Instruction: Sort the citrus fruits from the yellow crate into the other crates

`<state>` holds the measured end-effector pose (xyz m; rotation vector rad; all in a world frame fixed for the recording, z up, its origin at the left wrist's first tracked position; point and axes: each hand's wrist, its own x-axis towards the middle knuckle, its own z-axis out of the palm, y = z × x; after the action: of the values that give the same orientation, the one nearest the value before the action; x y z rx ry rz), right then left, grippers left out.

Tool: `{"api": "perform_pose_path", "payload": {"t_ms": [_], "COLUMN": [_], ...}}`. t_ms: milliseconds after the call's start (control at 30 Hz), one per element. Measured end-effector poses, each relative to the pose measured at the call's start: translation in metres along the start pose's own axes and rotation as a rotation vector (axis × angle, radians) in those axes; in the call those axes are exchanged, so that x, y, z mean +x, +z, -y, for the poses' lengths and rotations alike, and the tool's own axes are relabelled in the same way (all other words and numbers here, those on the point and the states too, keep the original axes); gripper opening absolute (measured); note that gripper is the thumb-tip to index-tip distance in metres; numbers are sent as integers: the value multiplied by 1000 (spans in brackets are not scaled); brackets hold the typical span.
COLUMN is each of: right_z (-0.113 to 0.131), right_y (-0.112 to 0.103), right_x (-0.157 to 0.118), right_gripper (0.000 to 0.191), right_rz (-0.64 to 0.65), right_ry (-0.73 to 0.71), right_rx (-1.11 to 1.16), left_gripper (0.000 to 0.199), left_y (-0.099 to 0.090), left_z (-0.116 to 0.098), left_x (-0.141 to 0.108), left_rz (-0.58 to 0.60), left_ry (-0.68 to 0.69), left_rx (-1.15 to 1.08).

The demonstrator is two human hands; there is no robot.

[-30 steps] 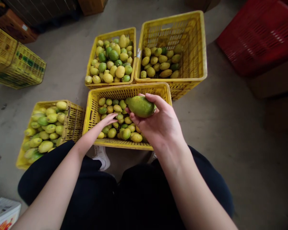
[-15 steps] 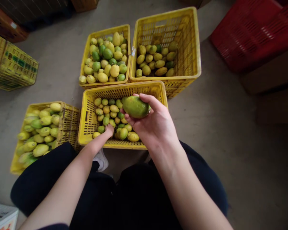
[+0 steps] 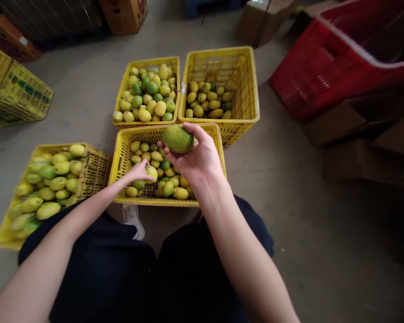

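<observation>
My right hand [image 3: 200, 154] is wrapped round a large green lemon [image 3: 178, 139], held above the far part of the near yellow crate [image 3: 121, 157]. Lower and to the left, my left hand [image 3: 140, 171] grips a yellow-green lemon [image 3: 151, 174] between thumb and fingers, just over the fruit inside that crate. Loose yellow and green lemons [image 3: 168, 189] lie across the crate's bottom. Part of the crate's right side is hidden behind my right hand and wrist.
Behind stand a well-filled yellow crate [image 3: 116, 101] and a deeper, part-filled yellow crate [image 3: 252, 89]. A crate heaped with longer lemons [image 3: 48, 194] stands by my left leg. On the right are a red crate [image 3: 309, 67] and cardboard boxes [image 3: 350, 157].
My left hand has come up from among the fruit with a yellow-green lemon in its grip. My right hand still holds the green lemon. The view has tilted up slightly.
</observation>
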<state>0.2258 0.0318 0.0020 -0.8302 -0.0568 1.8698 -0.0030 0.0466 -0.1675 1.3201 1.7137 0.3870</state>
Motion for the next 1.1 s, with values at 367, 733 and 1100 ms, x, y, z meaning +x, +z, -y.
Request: {"api": "perform_pose_path", "payload": {"t_ms": [367,733,1100], "right_z": [-9,-24,-28], "right_y": [16,5,14], "right_x": [-22,-30,-22], "right_gripper": [3,18,20], "right_rz": [15,70,205], "right_ry": [-96,-17,-106], "right_rx": [-18,-202,-80], "left_gripper": [46,37,22], "left_y": [-81,-48,-46], "left_z": [-88,-122,-143], "left_x": [-115,-137,-123], "left_rz": [-48,286,246], "left_ry": [183,167,160], "left_rx": [-1011,-1674,-1817]}}
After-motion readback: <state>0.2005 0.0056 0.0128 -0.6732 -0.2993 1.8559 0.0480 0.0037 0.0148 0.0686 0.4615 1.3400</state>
